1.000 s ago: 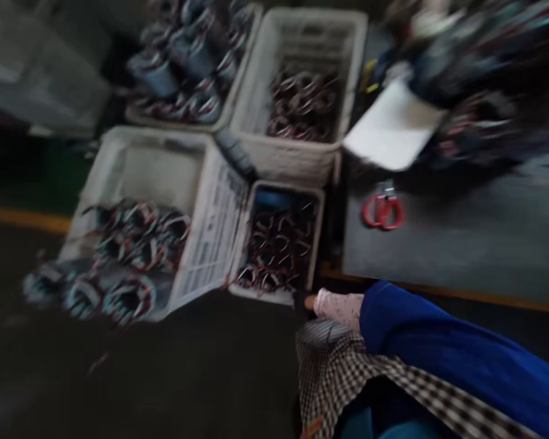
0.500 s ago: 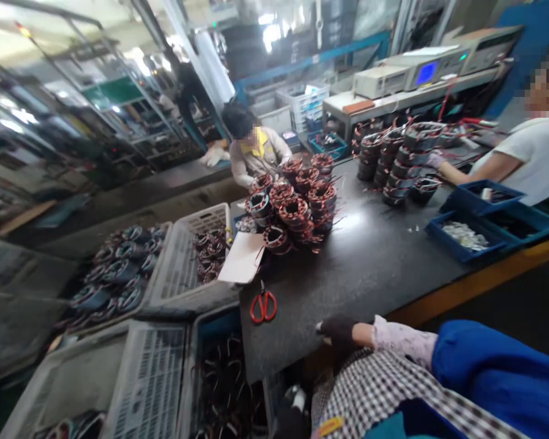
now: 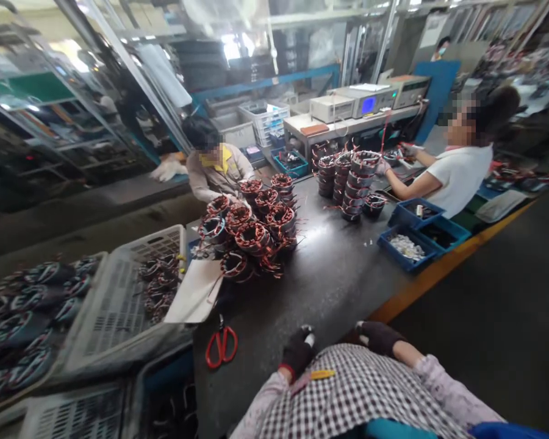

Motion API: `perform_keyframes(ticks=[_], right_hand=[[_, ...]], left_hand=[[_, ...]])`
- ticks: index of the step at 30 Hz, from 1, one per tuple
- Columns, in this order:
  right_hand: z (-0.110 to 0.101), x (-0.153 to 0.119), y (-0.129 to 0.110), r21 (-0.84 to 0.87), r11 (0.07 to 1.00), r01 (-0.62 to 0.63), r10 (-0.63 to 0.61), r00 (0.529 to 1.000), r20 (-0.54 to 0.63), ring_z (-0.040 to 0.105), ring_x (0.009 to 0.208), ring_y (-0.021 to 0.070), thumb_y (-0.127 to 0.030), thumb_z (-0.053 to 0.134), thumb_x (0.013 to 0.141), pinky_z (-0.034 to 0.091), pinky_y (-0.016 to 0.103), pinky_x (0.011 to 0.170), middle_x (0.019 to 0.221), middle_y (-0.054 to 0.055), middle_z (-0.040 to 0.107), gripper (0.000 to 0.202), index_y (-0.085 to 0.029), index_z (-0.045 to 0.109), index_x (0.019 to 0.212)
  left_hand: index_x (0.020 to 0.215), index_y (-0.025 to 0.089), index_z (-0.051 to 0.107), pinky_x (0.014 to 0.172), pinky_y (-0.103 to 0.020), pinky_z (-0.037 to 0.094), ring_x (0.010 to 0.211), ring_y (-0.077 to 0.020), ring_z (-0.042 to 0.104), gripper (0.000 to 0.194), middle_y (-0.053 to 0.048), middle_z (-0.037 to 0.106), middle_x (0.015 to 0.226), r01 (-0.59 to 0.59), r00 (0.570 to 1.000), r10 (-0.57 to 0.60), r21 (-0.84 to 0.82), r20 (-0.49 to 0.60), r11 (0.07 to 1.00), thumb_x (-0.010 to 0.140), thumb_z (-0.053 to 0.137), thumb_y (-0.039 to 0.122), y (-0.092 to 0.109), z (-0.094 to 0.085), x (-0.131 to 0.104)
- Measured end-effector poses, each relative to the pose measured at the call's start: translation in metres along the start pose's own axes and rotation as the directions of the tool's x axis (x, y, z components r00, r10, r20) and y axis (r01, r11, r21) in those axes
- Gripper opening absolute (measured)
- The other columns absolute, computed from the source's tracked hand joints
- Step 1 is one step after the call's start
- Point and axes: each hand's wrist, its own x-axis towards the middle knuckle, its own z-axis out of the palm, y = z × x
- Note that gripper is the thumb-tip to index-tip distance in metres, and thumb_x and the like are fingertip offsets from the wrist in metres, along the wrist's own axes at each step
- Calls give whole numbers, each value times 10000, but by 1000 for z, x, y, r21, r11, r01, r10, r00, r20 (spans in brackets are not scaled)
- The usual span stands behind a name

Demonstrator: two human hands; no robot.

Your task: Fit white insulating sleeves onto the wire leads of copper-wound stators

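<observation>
- Bending the fingers of the dark-gloved left hand [image 3: 297,350] over the near part of the dark table [image 3: 333,274], showing pale tips; being unable to tell how wide the gap is, or any firm contact.
- Curling the dark-gloved right hand [image 3: 380,338] at the near edge, just beside the checked apron [image 3: 348,396]; being unable to tell finger spread or grip.
- Seeing red-handled scissors [image 3: 221,346] lying at the near left, apart from the left hand.
- Seeing stacked copper-wound rings [image 3: 256,235] standing farther off, poking wire ends rightward.
- Seeing a white sheet [image 3: 194,289] reaching past the left edge toward a slatted crate [image 3: 119,311].
- Finding room across the tabletop between hands and stacks, with blue trays [image 3: 396,260] bounding the far right.
- Noticing orange edging [image 3: 421,289] slanting along the right, bordering dark floor [image 3: 480,341].
</observation>
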Motion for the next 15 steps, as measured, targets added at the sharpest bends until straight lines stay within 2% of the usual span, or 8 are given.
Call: perform_keyframes(ticks=[2,4,7,9,12,15], right_hand=[[-19,4,16,87,996,-10,18,996,-86,814,1309,416,-350,689,849,624,459,1120,1321,114,877,358,-376,898,1139],[-48,15,33,204,979,-6,46,980,-195,833,1242,419,-347,691,834,636,476,1084,1209,122,894,297,-349,884,1059],[-108,43,57,378,926,-2,92,971,-220,855,1027,362,-369,621,901,670,472,995,1058,138,879,346,-265,860,1129],[-153,68,71,419,908,-21,120,970,-212,839,931,318,-365,582,951,673,452,968,1040,153,865,410,-198,838,1224],[-208,106,86,361,932,39,77,951,-300,830,1129,338,-341,606,986,623,460,1103,1241,213,857,395,-173,836,1259],[-236,125,102,321,938,134,-31,951,-307,795,1314,359,-336,642,985,585,456,1196,1348,176,853,339,-237,855,1229]], left_hand=[[1085,461,883,1273,-483,578,1431,-306,769,360,1,882,1302,-66,998,66,-37,-18,997,940,654,225,6,6,25],[1038,433,880,1248,-485,590,1399,-319,789,331,-14,893,1267,-131,991,130,-54,-28,990,935,635,234,23,10,55],[1037,370,875,1223,-443,605,1346,-315,814,293,-37,899,1223,-227,974,226,-57,-36,972,955,648,205,70,13,104],[1068,328,874,1252,-395,571,1372,-299,792,280,-50,886,1298,-294,954,291,-40,-68,955,962,670,169,116,13,139],[1182,272,868,1263,-331,523,1422,-277,745,312,-82,847,1404,-367,919,367,27,-143,930,984,676,125,200,13,198],[1177,208,857,1165,-331,554,1328,-285,773,274,-123,846,1320,-357,909,375,121,-183,926,1003,672,105,285,11,260]])
